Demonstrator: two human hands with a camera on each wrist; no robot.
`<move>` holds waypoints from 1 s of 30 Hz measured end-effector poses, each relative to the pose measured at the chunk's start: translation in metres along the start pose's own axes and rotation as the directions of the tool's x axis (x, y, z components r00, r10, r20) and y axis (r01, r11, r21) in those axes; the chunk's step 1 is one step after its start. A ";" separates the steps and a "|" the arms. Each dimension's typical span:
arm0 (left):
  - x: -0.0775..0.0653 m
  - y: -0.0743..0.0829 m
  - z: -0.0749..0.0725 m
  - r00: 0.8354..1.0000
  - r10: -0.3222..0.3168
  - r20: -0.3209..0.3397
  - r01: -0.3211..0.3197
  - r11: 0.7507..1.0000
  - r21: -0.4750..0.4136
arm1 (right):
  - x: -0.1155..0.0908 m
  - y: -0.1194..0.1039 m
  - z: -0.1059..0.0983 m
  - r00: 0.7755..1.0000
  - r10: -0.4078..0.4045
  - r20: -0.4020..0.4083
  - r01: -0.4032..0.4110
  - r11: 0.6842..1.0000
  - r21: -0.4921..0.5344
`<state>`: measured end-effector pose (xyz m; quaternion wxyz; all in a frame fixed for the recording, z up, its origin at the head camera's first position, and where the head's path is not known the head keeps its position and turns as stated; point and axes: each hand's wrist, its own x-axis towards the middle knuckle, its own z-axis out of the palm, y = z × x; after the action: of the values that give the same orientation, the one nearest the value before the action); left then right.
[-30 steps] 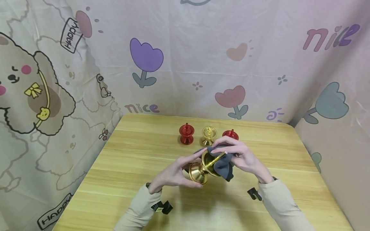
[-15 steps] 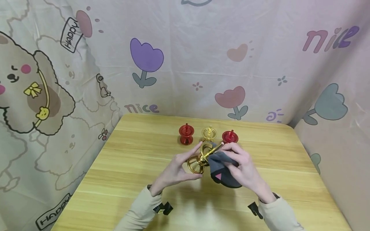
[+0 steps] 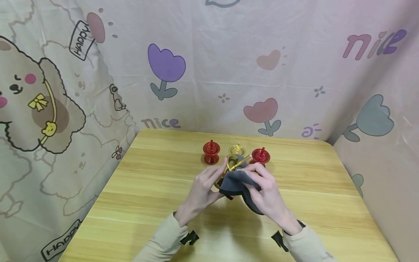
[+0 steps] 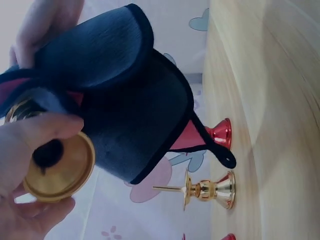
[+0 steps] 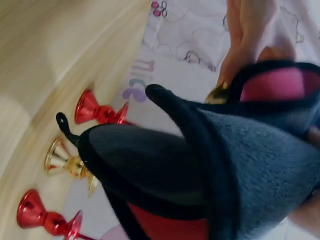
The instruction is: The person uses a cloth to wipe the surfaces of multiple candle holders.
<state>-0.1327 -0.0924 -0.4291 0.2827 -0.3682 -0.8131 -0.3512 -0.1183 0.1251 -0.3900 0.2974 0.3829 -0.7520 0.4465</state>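
Observation:
In the head view my left hand (image 3: 203, 191) holds a tilted gold candle holder (image 3: 233, 168) above the table. Its spike points up to the right. A dark grey cloth (image 3: 238, 182) with black edging is pinched in my right hand (image 3: 266, 193) and lies against the holder, covering part of its stem and base. The left wrist view has the round hollow base (image 4: 67, 180) between my thumb and fingers. Folds of the cloth (image 5: 270, 165) fill much of the right wrist view, showing a pink patch; they hide most of the holder there.
Behind the hands, a red candle holder (image 3: 211, 153), a gold candle holder (image 3: 237, 149) and another red candle holder (image 3: 260, 155) stand in a row on the wooden table (image 3: 157, 163). A printed fabric backdrop (image 3: 209, 72) hangs past the table's far edge.
My right hand has brought the cloth leftward over the held candle holder's stem and base. Both hands are closer together. The holder has shifted slightly away from me.

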 end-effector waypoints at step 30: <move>0.000 0.005 -0.004 0.974 -0.080 0.212 0.162 0.898 -0.409 | 0.009 0.027 -0.001 0.821 -0.524 -0.225 0.512 0.851 -0.114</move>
<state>-0.1278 -0.0925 -0.4249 0.0947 -0.4011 -0.7619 -0.4996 -0.1464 0.1311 -0.3945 0.5081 0.5067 -0.5871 0.3747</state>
